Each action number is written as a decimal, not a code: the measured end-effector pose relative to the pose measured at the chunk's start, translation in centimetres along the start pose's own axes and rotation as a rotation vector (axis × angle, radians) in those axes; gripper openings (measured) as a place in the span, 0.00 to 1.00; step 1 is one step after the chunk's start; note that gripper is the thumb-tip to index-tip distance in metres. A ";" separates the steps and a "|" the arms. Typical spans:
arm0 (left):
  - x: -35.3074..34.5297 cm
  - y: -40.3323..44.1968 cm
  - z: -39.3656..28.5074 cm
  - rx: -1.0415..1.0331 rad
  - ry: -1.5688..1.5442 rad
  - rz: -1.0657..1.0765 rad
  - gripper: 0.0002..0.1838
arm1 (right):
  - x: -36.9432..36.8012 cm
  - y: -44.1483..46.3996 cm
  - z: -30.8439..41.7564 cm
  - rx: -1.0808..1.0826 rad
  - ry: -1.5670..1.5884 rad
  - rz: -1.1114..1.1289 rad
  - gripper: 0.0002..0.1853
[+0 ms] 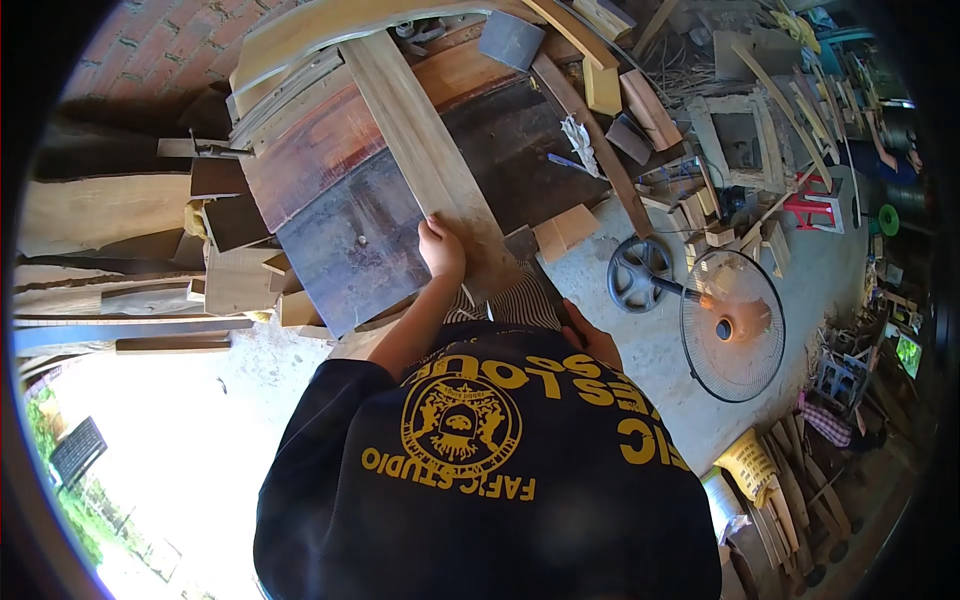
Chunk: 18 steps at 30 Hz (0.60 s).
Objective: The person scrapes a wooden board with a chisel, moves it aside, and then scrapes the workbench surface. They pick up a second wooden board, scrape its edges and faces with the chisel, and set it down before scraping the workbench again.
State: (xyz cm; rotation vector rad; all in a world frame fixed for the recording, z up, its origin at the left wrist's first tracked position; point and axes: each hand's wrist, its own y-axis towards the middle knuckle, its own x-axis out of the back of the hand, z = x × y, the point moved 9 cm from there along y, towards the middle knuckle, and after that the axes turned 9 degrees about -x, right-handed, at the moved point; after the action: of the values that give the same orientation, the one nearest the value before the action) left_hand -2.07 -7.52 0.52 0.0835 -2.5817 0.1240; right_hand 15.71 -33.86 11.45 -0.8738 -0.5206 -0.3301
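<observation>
A long light-brown board (425, 150) lies across the dark wooden workbench (350, 235), its near end by my body. My left hand (441, 250) is closed on the board's left edge, close to that near end. Low beside my right side, my right hand (590, 335) rests against my dark shirt, partly hidden; whether its fingers hold anything does not show. A grey sanding sheet or flat block (511, 41) lies at the bench's far side. To the right of the board are a blue pen-like item (567, 161) and a crumpled white piece (580, 143).
A standing fan (733, 325) with a round black base (640, 274) is on the floor at the right. Stacked planks (105, 215) fill the left side. A red stool (815, 210), wood offcuts and a yellow sack (747, 466) are further right.
</observation>
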 end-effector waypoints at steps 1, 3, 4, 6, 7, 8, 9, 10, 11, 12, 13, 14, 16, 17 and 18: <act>0.1 0.4 0.1 -0.002 0.011 0.007 0.20 | -0.3 0.2 -0.4 -0.050 -0.007 0.031 0.27; 0.2 1.0 0.2 -0.002 0.020 0.015 0.20 | -0.6 0.5 -0.8 -0.101 -0.016 0.061 0.26; 0.4 1.4 0.1 -0.013 0.002 0.003 0.19 | -0.5 0.6 -0.5 -0.078 -0.025 0.046 0.27; 0.8 1.9 0.1 -0.023 -0.017 -0.009 0.19 | -0.5 0.7 0.0 -0.056 -0.035 0.030 0.27; 1.1 2.0 -0.1 -0.035 -0.019 -0.015 0.19 | -0.5 0.8 0.4 -0.020 -0.028 0.021 0.27; 1.3 2.2 -0.2 -0.048 -0.021 -0.022 0.20 | -0.5 0.9 0.8 0.018 -0.021 0.013 0.27; 1.5 2.4 -0.2 -0.048 -0.021 -0.023 0.20 | -0.7 1.1 0.8 0.018 -0.022 0.013 0.27; 1.4 2.4 0.2 -0.003 -0.004 0.021 0.21 | -1.0 1.3 0.7 0.026 -0.020 0.020 0.27; 1.2 2.4 0.6 0.041 0.013 0.066 0.22 | -1.3 1.5 0.7 0.034 -0.019 0.027 0.28; 1.1 2.5 0.6 0.042 0.013 0.068 0.22 | -1.4 1.6 0.7 0.033 -0.019 0.027 0.28; 1.0 2.5 0.6 0.047 -0.001 0.074 0.22 | -1.4 1.7 1.1 0.070 -0.019 0.018 0.28; 0.7 2.5 0.7 0.054 -0.013 0.080 0.23 | -1.5 1.8 1.4 0.107 -0.019 0.009 0.28; 0.5 2.5 0.5 0.050 -0.038 0.074 0.24 | -1.8 2.2 1.4 0.117 -0.033 0.010 0.28; 0.4 2.5 0.3 0.043 -0.063 0.067 0.24 | -2.0 2.3 1.4 0.130 -0.045 0.010 0.28; 0.1 2.5 0.7 0.048 -0.059 0.067 0.24 | -2.3 2.4 1.1 0.127 -0.046 0.016 0.28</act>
State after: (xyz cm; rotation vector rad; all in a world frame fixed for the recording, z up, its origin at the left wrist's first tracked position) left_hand -2.74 -5.09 -0.25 0.0186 -2.6416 0.2115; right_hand 14.69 -31.36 9.21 -0.7637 -0.5711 -0.2602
